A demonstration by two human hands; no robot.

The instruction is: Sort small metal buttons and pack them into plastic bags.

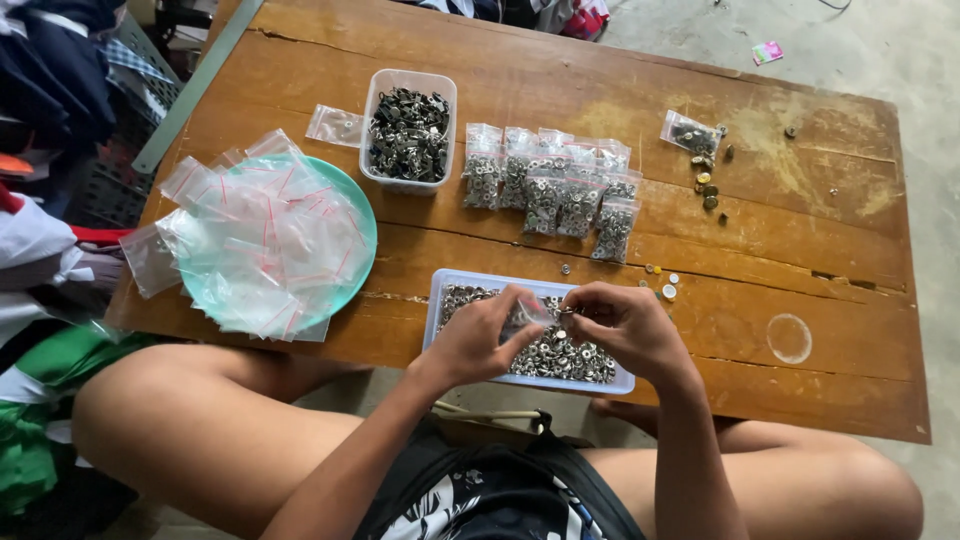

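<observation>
The left hand (480, 335) has its grip pinched on a small clear bag (525, 312), held over the long tray of metal rings (450, 283) at the near edge of the tabletop (800, 250); the bag's mouth points toward the right hand (625, 325), its long axis roughly left to right; the right grip is closed on something too small to identify; filled bags (550, 180) lie beyond.

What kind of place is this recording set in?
Probably a small home workshop for hand packing. A worn wooden table stands on a concrete floor, with trays of small metal fasteners, a row of filled bags and a plate of empty bags.
</observation>
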